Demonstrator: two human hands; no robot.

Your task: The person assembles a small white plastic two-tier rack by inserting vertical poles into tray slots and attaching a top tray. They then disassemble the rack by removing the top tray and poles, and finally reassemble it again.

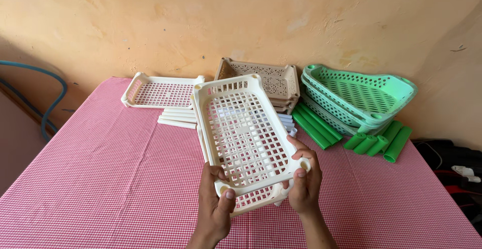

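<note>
Trays of cream plastic, apparently two nested together, were held tilted above the table, near edge low and far edge raised toward the wall. Left hand gripped the near left corner, thumb pressed over the rim; right hand clasped the near right corner, fingers curled round a corner socket. Judging by this, assembly had barely begun: no tube stood in any socket, and every other part lay loose. The lattice bottom had square holes, the side walls were slotted, and each corner carried a round socket. Behind lay white tubes in a flat bundle, and beyond them another white tray flat on the cloth. A beige tray stack stood near the wall. To the right, green trays sat nested, with green tubes beside them
</note>
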